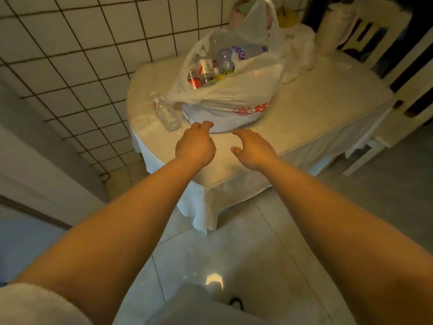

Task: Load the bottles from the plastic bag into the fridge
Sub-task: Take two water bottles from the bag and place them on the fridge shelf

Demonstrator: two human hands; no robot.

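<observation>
Bottles point(212, 66), a jumble of clear plastic ones with red, purple and yellow labels, are sitting inside the big white crinkly plastic shopping bag with red print point(232, 99), which is slumped open on the round table with the pale cloth point(316, 109). The bag's mouth gapes toward the tiled wall, probably why everything inside is easy to see and grab. One more clear plastic water bottle with a red label point(165, 111) is lying on its side just beside the bag, on the wall side, so it either rolled out or got set down there. Both arms are stretched out toward the bag's near edge. The left hand point(195, 144) has its fingers loosely curled with nothing in them, fingertips right at the bag's base; can't tell if they're actually touching it. The right hand point(254, 148) is relaxed, fingers spread a bit, also holding nothing, hovering just short of the bag. Looks to me like the reach-in step, nothing loaded yet. No fridge clearly in view.
</observation>
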